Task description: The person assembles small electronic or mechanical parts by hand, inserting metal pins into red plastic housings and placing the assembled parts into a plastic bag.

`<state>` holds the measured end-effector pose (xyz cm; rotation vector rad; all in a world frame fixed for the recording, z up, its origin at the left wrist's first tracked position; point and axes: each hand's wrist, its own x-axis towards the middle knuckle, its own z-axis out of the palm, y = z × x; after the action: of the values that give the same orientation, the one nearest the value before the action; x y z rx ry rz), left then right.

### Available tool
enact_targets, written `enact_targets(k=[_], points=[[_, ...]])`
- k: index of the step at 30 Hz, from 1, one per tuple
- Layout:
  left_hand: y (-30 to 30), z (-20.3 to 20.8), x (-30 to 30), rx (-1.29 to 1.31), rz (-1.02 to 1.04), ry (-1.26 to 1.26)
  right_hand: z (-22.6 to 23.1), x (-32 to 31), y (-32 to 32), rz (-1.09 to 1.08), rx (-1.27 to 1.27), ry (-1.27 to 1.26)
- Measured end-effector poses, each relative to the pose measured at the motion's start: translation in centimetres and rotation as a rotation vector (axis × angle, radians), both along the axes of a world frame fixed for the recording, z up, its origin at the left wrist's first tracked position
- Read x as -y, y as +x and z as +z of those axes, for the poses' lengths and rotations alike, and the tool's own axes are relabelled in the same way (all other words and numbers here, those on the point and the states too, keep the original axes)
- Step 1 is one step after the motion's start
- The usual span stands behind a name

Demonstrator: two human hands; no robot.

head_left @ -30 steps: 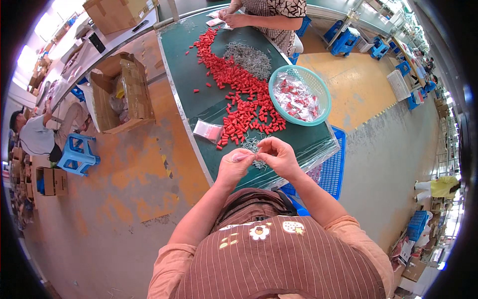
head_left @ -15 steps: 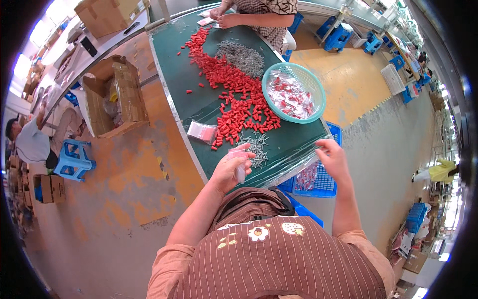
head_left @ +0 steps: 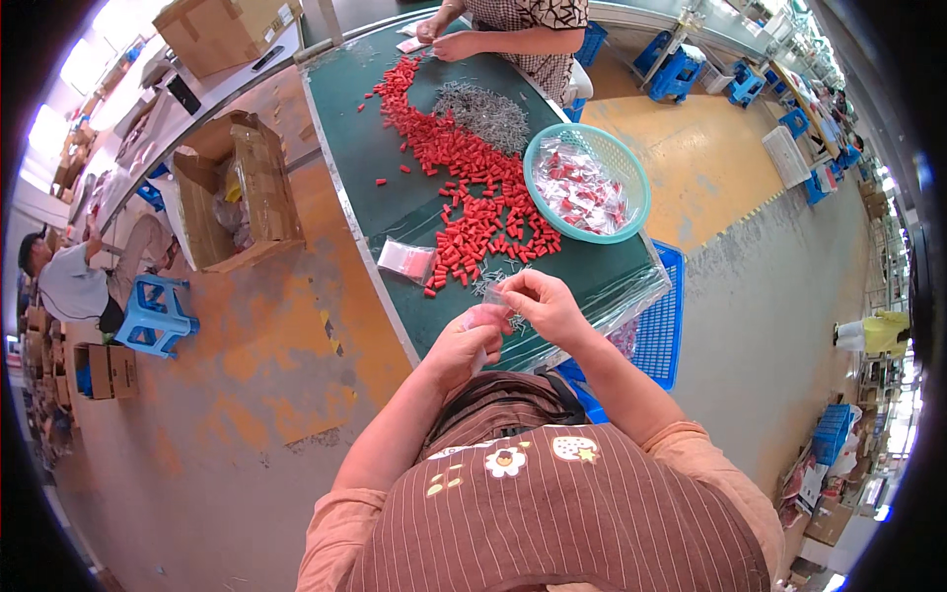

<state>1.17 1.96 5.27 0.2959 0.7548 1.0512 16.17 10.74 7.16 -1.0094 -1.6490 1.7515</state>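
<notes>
My left hand (head_left: pixel 460 349) is closed around a small clear plastic bag (head_left: pixel 485 316) with a reddish tint, near the front of the green table (head_left: pixel 395 212). At the bag's upper edge, the fingers of my right hand (head_left: pixel 548 308) are pinched together on the plastic. Whether anything is inside the bag is hard to make out. Just beyond my hands lie small grey screws (head_left: pixel 490 276), partly covered by them. Past these spreads a long heap of red plastic plugs (head_left: pixel 483 217). A stack of flat clear bags (head_left: pixel 406 259) rests left of the heap.
A turquoise basket (head_left: pixel 642 202) of filled bags stands at the table's right edge, with a blue crate (head_left: pixel 661 335) below. More grey screws (head_left: pixel 481 113) lie farther back, near a co-worker's hands (head_left: pixel 454 44). An open cardboard box (head_left: pixel 271 187) stands left of the table.
My right hand has come in from the table's right edge to the bag in my left hand and now grips its edge. The crate is less covered.
</notes>
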Motion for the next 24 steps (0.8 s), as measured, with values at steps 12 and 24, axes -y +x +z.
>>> enact_targets(k=[12,24], points=[[-2.0,2.8,-1.5,-0.772,0.076,0.149,2.1,-2.0,1.1,0.306,0.196,0.168],[-2.1,2.0,-1.9,-0.859,-0.021,0.142,1.7,-1.9,0.6,0.197,0.098,0.000]])
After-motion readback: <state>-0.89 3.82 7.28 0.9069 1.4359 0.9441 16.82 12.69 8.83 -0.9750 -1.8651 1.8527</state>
